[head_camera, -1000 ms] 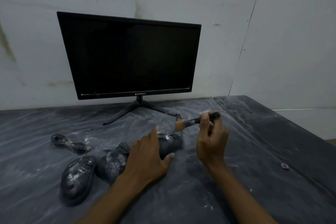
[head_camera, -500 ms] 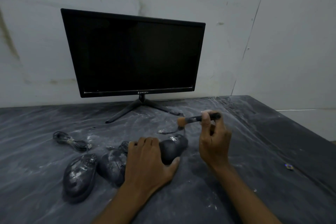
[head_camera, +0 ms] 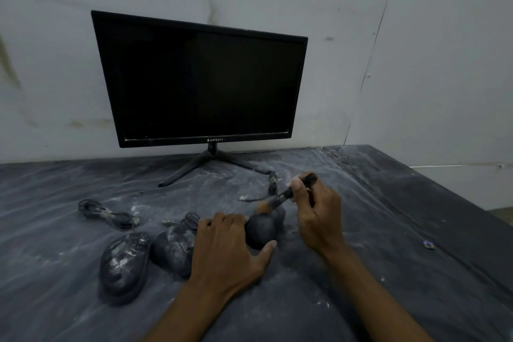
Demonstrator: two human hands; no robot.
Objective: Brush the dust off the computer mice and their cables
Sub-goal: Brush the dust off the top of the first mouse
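Black plastic sheeting, streaked with white dust, covers the table [head_camera: 388, 230] on which three mice lie in a row before the monitor [head_camera: 202, 78]. Brushing of the right mouse [head_camera: 262, 229] is in hand: the left hand [head_camera: 230, 250] lies flat across its rear, steadying it, while the right hand [head_camera: 319, 219] is closed on the brush [head_camera: 280, 198], bristles down on the mouse's front. Half a second earlier the brush was held level above the mouse; it has since tipped down to make contact. The middle mouse [head_camera: 173, 250] and left mouse [head_camera: 122, 261] remain visibly dusty, as does the bundled cable [head_camera: 105, 214]. The right mouse's cable [head_camera: 270, 189] appears to run rearward, though dim light obscures it. Next, short strokes outward, then along that cable.
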